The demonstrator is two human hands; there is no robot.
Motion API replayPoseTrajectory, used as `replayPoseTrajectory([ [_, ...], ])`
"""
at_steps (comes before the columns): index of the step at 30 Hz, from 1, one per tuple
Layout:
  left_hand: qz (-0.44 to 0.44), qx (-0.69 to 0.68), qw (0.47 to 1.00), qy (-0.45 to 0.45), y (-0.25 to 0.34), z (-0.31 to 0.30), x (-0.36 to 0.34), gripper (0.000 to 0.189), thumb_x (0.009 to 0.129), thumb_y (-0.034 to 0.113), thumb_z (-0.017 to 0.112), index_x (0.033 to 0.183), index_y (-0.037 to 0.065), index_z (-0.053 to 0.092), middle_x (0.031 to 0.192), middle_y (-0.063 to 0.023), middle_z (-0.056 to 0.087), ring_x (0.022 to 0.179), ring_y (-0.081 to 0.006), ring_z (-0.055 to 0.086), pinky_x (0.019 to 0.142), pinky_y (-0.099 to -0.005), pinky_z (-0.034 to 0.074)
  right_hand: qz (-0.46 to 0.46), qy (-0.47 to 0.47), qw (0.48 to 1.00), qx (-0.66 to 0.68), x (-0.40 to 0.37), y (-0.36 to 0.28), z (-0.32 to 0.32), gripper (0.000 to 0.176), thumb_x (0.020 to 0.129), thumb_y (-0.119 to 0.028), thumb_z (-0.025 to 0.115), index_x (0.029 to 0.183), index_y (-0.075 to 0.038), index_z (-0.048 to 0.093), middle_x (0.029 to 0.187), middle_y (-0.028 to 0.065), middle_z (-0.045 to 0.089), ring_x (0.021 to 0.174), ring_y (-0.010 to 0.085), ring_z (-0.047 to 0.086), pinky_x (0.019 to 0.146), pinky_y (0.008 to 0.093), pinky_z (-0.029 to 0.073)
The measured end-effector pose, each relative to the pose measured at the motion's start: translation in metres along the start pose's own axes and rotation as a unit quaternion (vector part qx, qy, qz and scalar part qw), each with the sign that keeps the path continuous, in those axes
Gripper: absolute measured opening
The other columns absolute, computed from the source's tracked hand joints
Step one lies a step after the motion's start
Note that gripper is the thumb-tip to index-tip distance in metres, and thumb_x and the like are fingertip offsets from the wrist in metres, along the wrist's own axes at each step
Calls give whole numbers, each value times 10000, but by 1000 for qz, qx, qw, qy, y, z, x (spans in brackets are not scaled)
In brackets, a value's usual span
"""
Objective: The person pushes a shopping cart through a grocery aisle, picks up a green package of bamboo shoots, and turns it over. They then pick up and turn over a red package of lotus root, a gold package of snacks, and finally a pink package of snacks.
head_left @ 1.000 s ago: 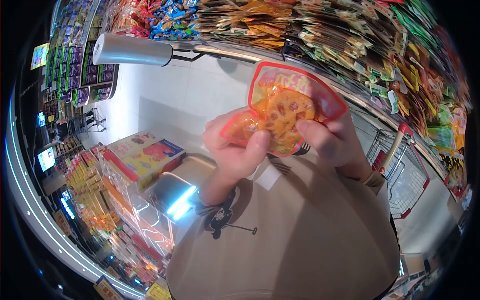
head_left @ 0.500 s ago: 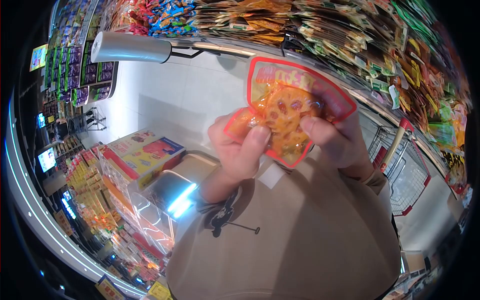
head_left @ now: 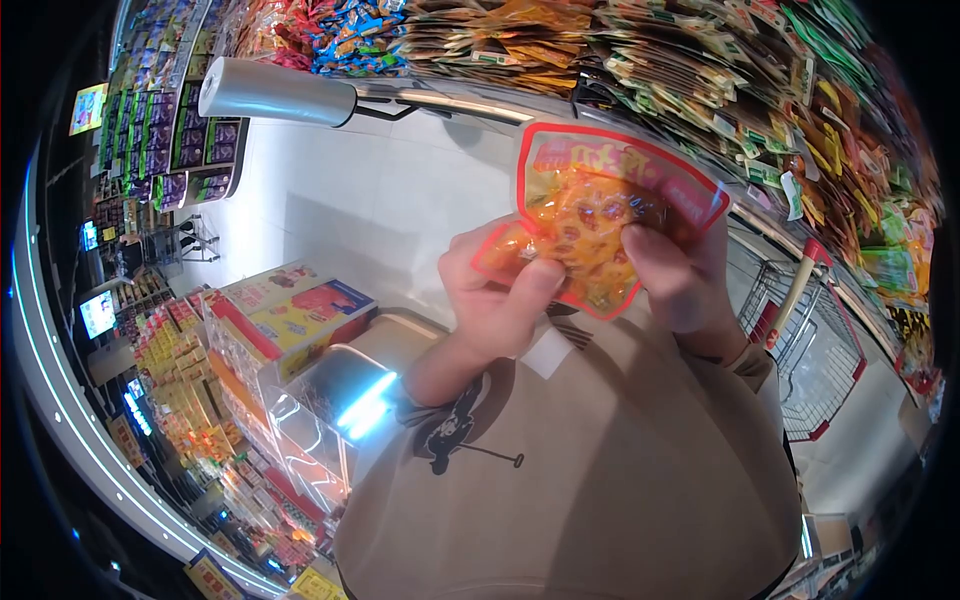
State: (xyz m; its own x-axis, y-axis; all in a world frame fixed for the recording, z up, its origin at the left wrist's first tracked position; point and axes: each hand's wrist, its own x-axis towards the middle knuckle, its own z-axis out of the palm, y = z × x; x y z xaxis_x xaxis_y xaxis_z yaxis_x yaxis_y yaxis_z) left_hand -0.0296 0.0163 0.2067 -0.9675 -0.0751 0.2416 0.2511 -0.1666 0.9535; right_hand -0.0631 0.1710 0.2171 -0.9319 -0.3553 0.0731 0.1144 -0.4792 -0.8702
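A clear plastic pouch of lotus root slices [head_left: 590, 235] with a red border is held up in front of my chest. The slices inside look orange and glossy, and printed lettering runs along the upper part. My left hand [head_left: 503, 300] pinches its lower left side, thumb on the front face. On the opposite side, my right hand [head_left: 682, 280] grips the pouch with the thumb pressed on the front. The other fingers of both hands are mostly hidden behind it.
Beyond the pouch runs a display of many packaged snacks [head_left: 690, 75]. A roll of plastic bags [head_left: 278, 92] is mounted at its left end. A shopping cart [head_left: 815, 340] stands at right. Printed boxes [head_left: 325, 310] sit on a stand at left.
Both hands and the pouch have shifted slightly right in the view. The pouch's lower end appears a little higher and its top edge a little lower. The grip is unchanged.
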Motion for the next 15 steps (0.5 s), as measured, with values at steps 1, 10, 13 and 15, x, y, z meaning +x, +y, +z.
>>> replayPoseTrajectory([
  [1, 3, 1, 1000, -4, 0, 0, 0, 233, 809, 123, 588, 896, -92, 613, 756, -100, 641, 645, -131, 587, 597, -243, 456, 0, 0, 1000, -4, -1, 1, 0, 395, 812, -10, 458, 1203, 43, 476, 862, -10, 541, 743, 29, 461, 655, 196, 402],
  [10, -58, -59, 997, -5, -1, -7, -3, 374, 789, 213, 642, 1026, -70, 580, 940, -100, 638, 841, -125, 587, 746, -253, 459, 38, 10, 998, -41, -1, -5, 5, 328, 793, -7, 463, 1105, 50, 549, 745, -48, 514, 669, 11, 430, 591, 187, 381],
  [13, -56, -89, 994, -9, 4, -6, -4, 370, 795, 195, 640, 1046, -69, 575, 966, -100, 634, 882, -126, 583, 784, -258, 457, 60, 5, 998, -30, 0, -5, 8, 321, 778, -4, 466, 1079, 46, 565, 726, -54, 510, 652, 6, 421, 568, 189, 372],
  [15, -54, -35, 998, -17, 6, -11, -5, 352, 805, 176, 635, 1049, -71, 576, 947, -97, 640, 870, -128, 591, 780, -260, 464, 69, -16, 996, -47, -1, -1, 4, 330, 769, -16, 478, 1082, 41, 565, 740, -45, 523, 658, 9, 426, 566, 196, 376],
])
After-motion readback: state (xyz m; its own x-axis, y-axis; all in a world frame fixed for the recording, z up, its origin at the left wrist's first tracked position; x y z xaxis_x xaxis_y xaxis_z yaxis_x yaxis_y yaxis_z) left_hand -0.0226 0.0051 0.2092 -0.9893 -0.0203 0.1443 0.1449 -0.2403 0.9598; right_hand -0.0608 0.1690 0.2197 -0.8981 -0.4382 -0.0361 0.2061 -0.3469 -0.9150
